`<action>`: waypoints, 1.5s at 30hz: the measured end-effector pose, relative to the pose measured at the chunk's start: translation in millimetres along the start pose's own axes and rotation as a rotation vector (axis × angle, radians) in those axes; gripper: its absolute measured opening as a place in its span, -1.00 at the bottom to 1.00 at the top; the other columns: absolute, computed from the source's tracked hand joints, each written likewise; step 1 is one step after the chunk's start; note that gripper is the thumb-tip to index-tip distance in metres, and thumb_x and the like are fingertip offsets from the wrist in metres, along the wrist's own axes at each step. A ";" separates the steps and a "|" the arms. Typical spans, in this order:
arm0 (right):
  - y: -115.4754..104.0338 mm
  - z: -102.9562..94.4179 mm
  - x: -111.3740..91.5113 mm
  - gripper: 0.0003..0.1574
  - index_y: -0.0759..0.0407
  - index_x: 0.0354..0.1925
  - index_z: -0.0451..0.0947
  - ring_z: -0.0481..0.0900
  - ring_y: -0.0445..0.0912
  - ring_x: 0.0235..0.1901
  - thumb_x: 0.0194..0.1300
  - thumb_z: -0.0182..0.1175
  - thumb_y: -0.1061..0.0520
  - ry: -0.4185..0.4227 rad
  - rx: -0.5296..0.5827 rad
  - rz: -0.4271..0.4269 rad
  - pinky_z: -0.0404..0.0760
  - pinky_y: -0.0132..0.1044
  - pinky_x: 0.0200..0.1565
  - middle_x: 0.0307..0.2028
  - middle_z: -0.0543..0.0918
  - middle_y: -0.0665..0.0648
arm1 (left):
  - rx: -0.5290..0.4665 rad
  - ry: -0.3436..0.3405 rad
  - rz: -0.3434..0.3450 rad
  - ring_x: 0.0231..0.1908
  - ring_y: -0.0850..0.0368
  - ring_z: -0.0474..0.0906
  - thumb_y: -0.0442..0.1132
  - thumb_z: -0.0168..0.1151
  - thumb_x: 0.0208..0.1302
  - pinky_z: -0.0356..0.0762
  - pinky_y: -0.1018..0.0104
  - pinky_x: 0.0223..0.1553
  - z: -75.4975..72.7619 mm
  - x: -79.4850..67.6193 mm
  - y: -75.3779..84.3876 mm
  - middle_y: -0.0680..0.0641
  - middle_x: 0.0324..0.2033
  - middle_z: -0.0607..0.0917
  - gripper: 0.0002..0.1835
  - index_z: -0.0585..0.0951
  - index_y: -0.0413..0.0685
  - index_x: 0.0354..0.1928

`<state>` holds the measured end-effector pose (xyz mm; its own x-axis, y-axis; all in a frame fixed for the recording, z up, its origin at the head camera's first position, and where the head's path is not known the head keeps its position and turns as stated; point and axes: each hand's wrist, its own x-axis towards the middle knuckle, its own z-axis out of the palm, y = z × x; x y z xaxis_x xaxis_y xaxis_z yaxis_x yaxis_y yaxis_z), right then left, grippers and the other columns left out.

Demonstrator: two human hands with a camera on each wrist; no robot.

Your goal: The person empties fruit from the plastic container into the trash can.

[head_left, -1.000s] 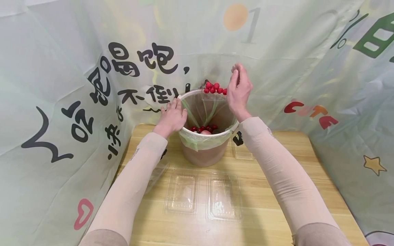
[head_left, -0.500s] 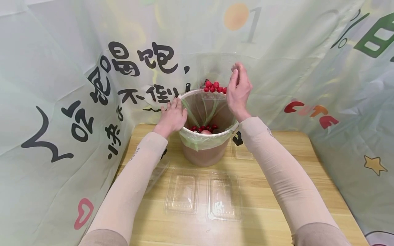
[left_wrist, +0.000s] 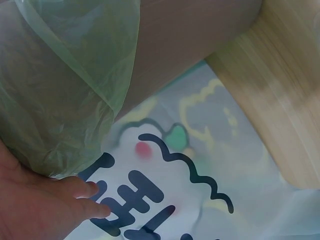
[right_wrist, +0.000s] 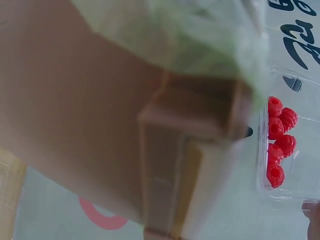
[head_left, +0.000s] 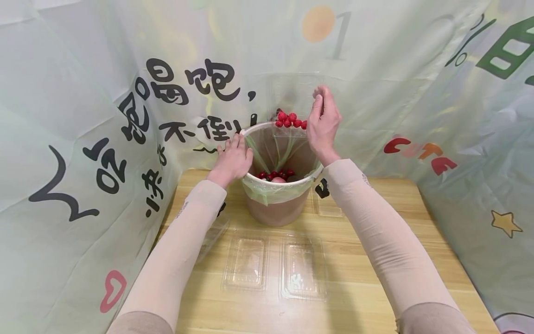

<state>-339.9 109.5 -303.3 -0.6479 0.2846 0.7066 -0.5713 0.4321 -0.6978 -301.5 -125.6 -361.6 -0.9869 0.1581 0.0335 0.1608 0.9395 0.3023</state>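
My left hand (head_left: 232, 160) rests on the left rim of a brownish bin (head_left: 275, 213), fingers spread. In the left wrist view the left hand (left_wrist: 47, 207) lies beside the bin's hanging pale green liner (left_wrist: 75, 65). My right hand (head_left: 324, 121) holds a clear plastic clamshell box (head_left: 296, 88), tilted above the bin's far rim. Red raspberries (head_left: 287, 118) are gathered along its low side. In the right wrist view, several raspberries (right_wrist: 280, 142) sit against the wall of the box, and part of a finger (right_wrist: 312, 220) shows at its edge.
Round red fruits (head_left: 273, 175) and a pinkish one (head_left: 278, 180) lie inside the bin. Clear plastic containers (head_left: 246, 262) lie on the wooden table (head_left: 359, 287) in front, others at left (head_left: 214, 234) and behind the right forearm (head_left: 329, 204). Printed cloth walls (head_left: 375, 60) enclose the table.
Both hands, the box and the raspberries hold nearly the same position throughout. The whole head view shifts very slightly.
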 end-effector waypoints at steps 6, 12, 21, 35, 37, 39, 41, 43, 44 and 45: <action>-0.5 -0.4 -0.1 -0.61 0.36 0.23 0.56 0.68 0.07 0.16 0.68 -0.03 0.16 0.009 0.003 -0.006 0.64 -0.35 0.25 0.14 0.72 0.31 | 0.010 -0.004 -0.001 0.64 -0.44 -0.11 0.11 -0.50 0.66 -0.26 -0.43 0.62 0.5 0.7 -0.7 -0.29 0.69 -0.11 -0.21 -0.11 -0.29 0.68; -0.2 -0.3 -0.1 -0.61 0.37 0.22 0.56 0.69 0.07 0.12 0.67 -0.02 0.16 0.011 -0.007 -0.014 0.64 -0.35 0.25 0.14 0.72 0.32 | 0.008 -0.003 -0.001 0.64 -0.44 -0.10 0.12 -0.49 0.66 -0.26 -0.44 0.61 0.1 0.3 -0.5 -0.29 0.69 -0.12 -0.21 -0.11 -0.28 0.68; 1.3 0.8 -1.7 -0.61 0.37 0.23 0.56 0.67 0.00 0.27 0.67 -0.02 0.17 -0.004 -0.016 -0.023 0.59 -0.36 0.33 0.20 0.71 0.31 | 0.005 -0.003 -0.002 0.64 -0.44 -0.11 0.11 -0.48 0.66 -0.26 -0.43 0.62 0.7 1.3 -0.6 -0.29 0.69 -0.11 -0.22 -0.11 -0.28 0.68; 0.6 1.1 -2.8 -0.59 0.40 0.25 0.57 0.67 0.04 0.27 0.67 -0.01 0.18 0.030 -0.019 -0.089 0.61 -0.31 0.34 0.20 0.72 0.32 | 0.004 -0.007 0.001 0.64 -0.45 -0.11 0.11 -0.51 0.65 -0.27 -0.44 0.61 0.0 0.6 0.1 -0.30 0.69 -0.12 -0.21 -0.12 -0.29 0.68; -0.3 0.4 -2.4 -0.59 0.40 0.24 0.57 0.68 0.04 0.26 0.67 -0.01 0.18 0.036 -0.021 -0.085 0.62 -0.30 0.32 0.19 0.72 0.32 | 0.006 -0.007 0.001 0.64 -0.45 -0.11 0.11 -0.51 0.65 -0.26 -0.44 0.61 0.2 0.7 -0.1 -0.30 0.69 -0.11 -0.21 -0.11 -0.29 0.68; -1.2 -0.4 -1.8 -0.60 0.39 0.23 0.58 0.68 0.03 0.24 0.67 -0.01 0.18 0.040 -0.018 -0.079 0.62 -0.31 0.31 0.18 0.73 0.32 | 0.009 -0.004 0.003 0.64 -0.46 -0.10 0.10 -0.50 0.65 -0.25 -0.44 0.61 0.5 0.8 -0.4 -0.31 0.69 -0.11 -0.21 -0.11 -0.30 0.68; -1.8 -1.3 -1.1 -0.60 0.39 0.23 0.58 0.68 0.02 0.24 0.67 -0.01 0.17 0.042 -0.015 -0.074 0.61 -0.32 0.32 0.18 0.73 0.32 | 0.010 -0.003 0.002 0.64 -0.45 -0.10 0.11 -0.50 0.65 -0.25 -0.44 0.61 0.7 1.0 -0.6 -0.30 0.69 -0.11 -0.21 -0.11 -0.29 0.68; -2.4 -2.1 -0.5 -0.60 0.39 0.23 0.58 0.69 0.02 0.24 0.67 -0.01 0.18 0.050 -0.009 -0.077 0.61 -0.33 0.32 0.17 0.73 0.32 | 0.009 0.000 0.004 0.64 -0.46 -0.10 0.11 -0.50 0.65 -0.25 -0.44 0.61 0.8 0.9 -0.6 -0.30 0.69 -0.11 -0.21 -0.10 -0.29 0.68; -2.6 -2.4 -0.3 -0.60 0.40 0.23 0.58 0.69 0.02 0.24 0.67 -0.01 0.18 0.052 -0.009 -0.084 0.61 -0.32 0.32 0.17 0.73 0.33 | 0.010 0.000 0.004 0.64 -0.46 -0.10 0.11 -0.50 0.65 -0.25 -0.44 0.61 0.8 0.9 -0.6 -0.30 0.69 -0.10 -0.21 -0.10 -0.29 0.68; -2.6 -2.8 0.0 -0.60 0.39 0.23 0.58 0.68 0.02 0.24 0.67 -0.01 0.18 0.054 -0.010 -0.086 0.61 -0.32 0.32 0.18 0.73 0.32 | 0.011 0.000 0.004 0.64 -0.46 -0.10 0.11 -0.50 0.65 -0.25 -0.44 0.61 0.8 0.9 -0.7 -0.30 0.69 -0.10 -0.21 -0.10 -0.29 0.68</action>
<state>-337.1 110.8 -301.2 -0.5686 0.2915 0.7693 -0.6185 0.4650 -0.6334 -302.4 -125.9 -362.6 -0.9863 0.1615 0.0349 0.1646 0.9421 0.2921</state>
